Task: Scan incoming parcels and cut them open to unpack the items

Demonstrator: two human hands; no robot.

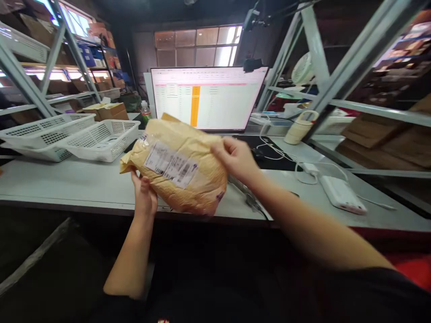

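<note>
A bulging yellow padded mailer (205, 184) with a white printed label (171, 165) is held up above the desk's front edge, tilted so the label faces me. My left hand (144, 193) grips its lower left corner, with some fingers hidden behind the paper. At the upper right edge, my right hand (235, 157) pinches the mailer between thumb and fingers. Behind the mailer stands a monitor (229, 105) showing a spreadsheet with an orange column; the mailer covers its lower left part.
White plastic baskets (97, 150) and a cardboard box (111, 111) occupy the desk's left side. To the right are a cream cup (299, 128), a white power bank (341, 194) and loose cables (305, 181). Metal shelf frames (353, 58) flank the desk (30, 181).
</note>
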